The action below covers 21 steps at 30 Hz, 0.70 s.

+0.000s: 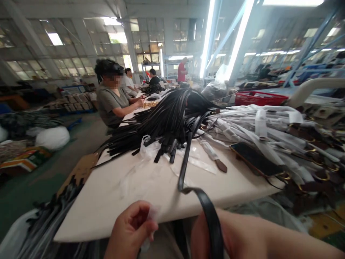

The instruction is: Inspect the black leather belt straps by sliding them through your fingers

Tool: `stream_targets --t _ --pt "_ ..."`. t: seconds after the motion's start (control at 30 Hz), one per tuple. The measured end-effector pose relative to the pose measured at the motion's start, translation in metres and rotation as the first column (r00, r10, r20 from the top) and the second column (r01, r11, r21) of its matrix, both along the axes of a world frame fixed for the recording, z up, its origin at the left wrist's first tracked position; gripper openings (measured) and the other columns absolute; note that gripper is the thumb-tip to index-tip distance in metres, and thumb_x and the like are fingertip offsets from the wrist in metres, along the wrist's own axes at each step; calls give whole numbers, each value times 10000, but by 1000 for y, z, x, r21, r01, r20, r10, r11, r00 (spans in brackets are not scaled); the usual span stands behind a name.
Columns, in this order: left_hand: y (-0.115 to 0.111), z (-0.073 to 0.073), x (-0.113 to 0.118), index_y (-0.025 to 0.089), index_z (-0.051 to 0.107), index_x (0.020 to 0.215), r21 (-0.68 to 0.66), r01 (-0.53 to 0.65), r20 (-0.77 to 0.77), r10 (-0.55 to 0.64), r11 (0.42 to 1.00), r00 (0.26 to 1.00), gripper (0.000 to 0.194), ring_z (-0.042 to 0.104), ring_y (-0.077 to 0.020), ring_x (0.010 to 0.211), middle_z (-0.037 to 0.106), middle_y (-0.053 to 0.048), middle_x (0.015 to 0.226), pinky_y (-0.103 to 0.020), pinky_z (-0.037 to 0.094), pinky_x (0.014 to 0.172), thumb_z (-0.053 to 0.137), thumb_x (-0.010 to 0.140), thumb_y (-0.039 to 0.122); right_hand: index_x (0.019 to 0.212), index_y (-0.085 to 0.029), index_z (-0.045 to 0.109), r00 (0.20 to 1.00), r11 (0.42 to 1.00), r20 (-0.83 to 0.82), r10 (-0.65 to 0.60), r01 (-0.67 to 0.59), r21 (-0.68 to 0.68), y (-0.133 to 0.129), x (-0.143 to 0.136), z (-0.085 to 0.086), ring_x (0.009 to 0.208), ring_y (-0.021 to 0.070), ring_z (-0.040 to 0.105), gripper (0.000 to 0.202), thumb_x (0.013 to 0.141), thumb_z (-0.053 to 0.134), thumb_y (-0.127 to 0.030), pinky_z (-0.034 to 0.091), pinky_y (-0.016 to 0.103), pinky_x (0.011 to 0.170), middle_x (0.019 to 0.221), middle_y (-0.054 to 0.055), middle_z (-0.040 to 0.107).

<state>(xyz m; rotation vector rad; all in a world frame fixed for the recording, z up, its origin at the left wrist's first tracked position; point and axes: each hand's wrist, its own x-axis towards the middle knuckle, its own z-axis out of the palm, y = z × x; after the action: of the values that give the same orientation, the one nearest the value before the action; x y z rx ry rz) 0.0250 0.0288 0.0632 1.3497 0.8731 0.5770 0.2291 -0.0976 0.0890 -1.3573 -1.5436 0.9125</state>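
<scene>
My left hand (132, 228) is at the table's near edge, its fingers curled round a scrap of clear plastic film. To its right, my right hand (202, 233) is low in the picture and blurred, its fingers mostly hidden. A long black strap (207, 207) passes in front of my right hand and runs up over the table (107, 201) towards a big heap of black straps (172, 111). Thin clear plastic (151, 149) lies at the heap's near side. A white-wrapped strap with a brown tip (221, 166) rests to the right.
White-wrapped straps with gold rings (256, 122) fill the right side, with a dark phone (254, 158) on them. Behind stands a red basket (260, 98). A person (111, 97) works at the table's far left. More straps (54, 212) stand in a container at lower left.
</scene>
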Motion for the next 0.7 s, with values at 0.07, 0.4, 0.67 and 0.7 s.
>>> stream_targets --t 0.07,0.4,0.67,0.7 --pt "-8 0 -4 151 665 681 -19 18 -6 -18 1000 1000 233 503 -91 459 606 31 518 -173 389 446 825 564 275 708 -151 653 900 990 -423 101 -131 -42 4 -6 1 497 113 572 282 771 769 -401 437 209 461 583 12 623" --pt "-23 -1 -17 168 655 626 79 -62 -20 64 995 998 193 446 -81 442 518 56 503 -177 350 426 809 551 259 722 -138 594 754 997 -657 -28 -23 -69 34 -19 -13 477 84 543 342 668 862 -344 453 191 471 557 -16 595" --pt "-21 -4 -16 160 675 641 76 8 -14 -7 997 1000 408 405 -70 443 481 44 524 -179 313 430 837 579 529 749 -129 622 780 1000 -626 -10 16 4 37 -8 -8 503 91 568 287 714 834 -319 464 201 497 593 2 625" --pt "-20 -4 -16 159 676 646 91 21 -14 -19 996 1000 464 389 -65 441 459 46 514 -179 293 433 805 602 602 747 -127 621 782 1000 -623 -8 17 8 38 -8 -7 504 92 569 292 711 836 -321 465 203 500 593 4 626"
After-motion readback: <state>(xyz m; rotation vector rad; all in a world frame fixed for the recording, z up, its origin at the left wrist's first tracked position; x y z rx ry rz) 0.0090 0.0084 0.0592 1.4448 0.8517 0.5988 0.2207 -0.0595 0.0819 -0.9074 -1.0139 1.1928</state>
